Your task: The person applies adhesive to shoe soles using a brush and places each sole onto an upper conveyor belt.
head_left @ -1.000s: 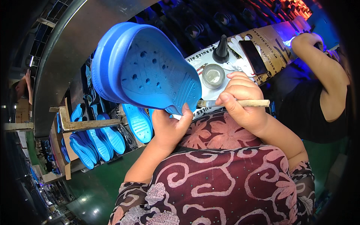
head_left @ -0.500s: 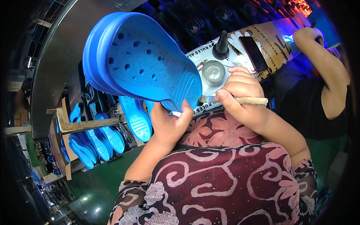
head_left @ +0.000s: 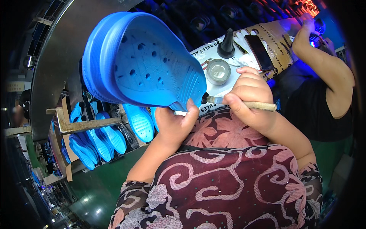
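Observation:
A large blue clog [head_left: 145,65] with round holes is tilted in front of me, its perforated side facing me. My left hand [head_left: 177,124] grips it from below at the narrower end, thumb near the rim. Between the fingers and thumb of my right hand [head_left: 249,95] is a paintbrush [head_left: 259,106] with a pale wooden handle. Its dark bristles touch or nearly touch the clog's right edge. Just beyond that hand a round glass jar [head_left: 218,71] with greyish contents stands on the white surface, beside a black cone-shaped nozzle [head_left: 226,44].
A dark phone [head_left: 260,52] and white gloves lie on brown cardboard [head_left: 278,40]. At the left, several blue shoe soles [head_left: 110,131] lie by a wooden frame [head_left: 87,125]. A co-worker's arm [head_left: 324,65] reaches in at the far right.
The clog has tilted slightly in my left hand. My right hand and the brush have shifted a little to the right. The co-worker's arm has moved.

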Motion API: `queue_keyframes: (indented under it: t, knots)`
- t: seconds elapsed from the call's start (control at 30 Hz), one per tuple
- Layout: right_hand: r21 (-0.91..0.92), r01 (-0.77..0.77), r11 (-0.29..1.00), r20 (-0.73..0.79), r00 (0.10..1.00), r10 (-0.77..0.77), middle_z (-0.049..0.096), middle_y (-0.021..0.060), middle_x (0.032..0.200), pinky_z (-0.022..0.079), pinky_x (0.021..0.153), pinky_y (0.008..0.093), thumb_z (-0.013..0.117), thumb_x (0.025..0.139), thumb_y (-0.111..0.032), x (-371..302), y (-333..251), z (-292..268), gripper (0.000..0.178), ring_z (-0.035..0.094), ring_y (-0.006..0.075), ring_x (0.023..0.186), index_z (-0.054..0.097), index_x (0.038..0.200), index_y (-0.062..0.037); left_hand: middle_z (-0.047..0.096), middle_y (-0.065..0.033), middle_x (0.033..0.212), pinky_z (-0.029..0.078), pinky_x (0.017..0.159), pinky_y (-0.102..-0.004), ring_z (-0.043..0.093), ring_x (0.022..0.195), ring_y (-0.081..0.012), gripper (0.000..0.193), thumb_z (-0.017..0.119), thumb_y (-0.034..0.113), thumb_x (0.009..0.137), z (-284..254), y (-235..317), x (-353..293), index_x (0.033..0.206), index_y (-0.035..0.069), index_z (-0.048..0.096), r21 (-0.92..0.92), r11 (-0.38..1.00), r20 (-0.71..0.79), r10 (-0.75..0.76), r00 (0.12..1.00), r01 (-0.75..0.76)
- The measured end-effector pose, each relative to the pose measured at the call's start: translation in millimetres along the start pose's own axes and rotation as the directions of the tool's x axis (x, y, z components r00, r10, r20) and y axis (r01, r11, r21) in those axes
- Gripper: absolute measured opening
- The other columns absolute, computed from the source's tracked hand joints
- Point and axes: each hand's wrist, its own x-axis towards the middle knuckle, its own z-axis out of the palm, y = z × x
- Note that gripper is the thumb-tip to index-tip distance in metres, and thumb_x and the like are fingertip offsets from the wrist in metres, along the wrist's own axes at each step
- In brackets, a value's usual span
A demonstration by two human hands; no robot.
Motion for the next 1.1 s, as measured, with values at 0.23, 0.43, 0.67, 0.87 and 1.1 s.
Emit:
queue_keyframes:
  t: [0.23, 0.43, 0.67, 0.87, 1.1]
  knots:
    - [0.032, 0.01, 0.999, -0.037, 0.999, -0.009, 0.054, 0.0044, 0.057, 0.043, 0.08, 0.0372, 0.069, 0.079, -0.015, 1, 2, 5, 0.022, 0.052, 0.022, 0.056, 0.06, 0.061, -0.0066, 0.064, -0.0119, 0.088, 0.05, 0.065, -0.0298, 0.063, 0.074, -0.0198, 0.025, 0.064, -0.005, 0.071, 7, 3, 1, 0.095, -0.005, 0.059, -0.118, 0.992, -0.013, 0.049, 0.999, -0.05]
    - [0.048, -0.004, 0.999, -0.03, 1.0, 0.006, 0.054, 0.0037, 0.057, 0.043, 0.081, 0.0366, 0.068, 0.081, -0.015, -5, 3, 0, 0.019, 0.053, 0.021, 0.057, 0.062, 0.064, -0.0078, 0.058, -0.0146, 0.104, 0.048, 0.082, -0.0307, 0.061, 0.091, -0.0199, 0.046, 0.061, -0.009, 0.074, -5, -4, -5, 0.116, -0.005, 0.042, -0.031, 0.996, 0.151, 0.084, 0.985, -0.08]
    - [0.046, -0.023, 0.999, -0.02, 0.999, 0.024, 0.056, 0.0036, 0.057, 0.043, 0.081, 0.037, 0.065, 0.083, -0.014, -3, 1, 6, 0.02, 0.053, 0.0211, 0.058, 0.063, 0.064, -0.0071, 0.058, -0.0131, 0.101, 0.048, 0.08, -0.0295, 0.061, 0.089, -0.019, 0.041, 0.061, -0.009, 0.074, -5, 4, 1, 0.112, -0.005, 0.044, 0.137, 0.978, 0.213, 0.127, 0.969, -0.158]
    - [0.112, -0.086, 0.99, -0.059, 0.994, 0.093, 0.058, 0.0044, 0.059, 0.043, 0.082, 0.037, 0.064, 0.084, -0.015, -5, 1, -1, 0.02, 0.054, 0.0223, 0.059, 0.064, 0.065, -0.0059, 0.065, -0.0121, 0.082, 0.049, 0.063, -0.0308, 0.062, 0.068, -0.0224, 0.016, 0.064, -0.004, 0.071, 7, 5, 2, 0.087, -0.004, 0.062, -0.024, 0.99, -0.021, 0.136, 0.991, -0.136]
    - [0.023, -0.05, 0.998, -0.104, 0.993, 0.053, 0.06, 0.0056, 0.06, 0.042, 0.069, 0.0345, 0.064, 0.084, -0.013, -6, 6, 3, 0.022, 0.053, 0.0232, 0.058, 0.063, 0.063, -0.0044, 0.065, -0.0162, 0.088, 0.052, 0.066, -0.0311, 0.067, 0.073, -0.0243, 0.05, 0.065, -0.001, 0.072, 5, -1, 2, 0.117, -0.005, 0.043, 0.07, 0.991, 0.033, 0.111, 0.993, -0.113]
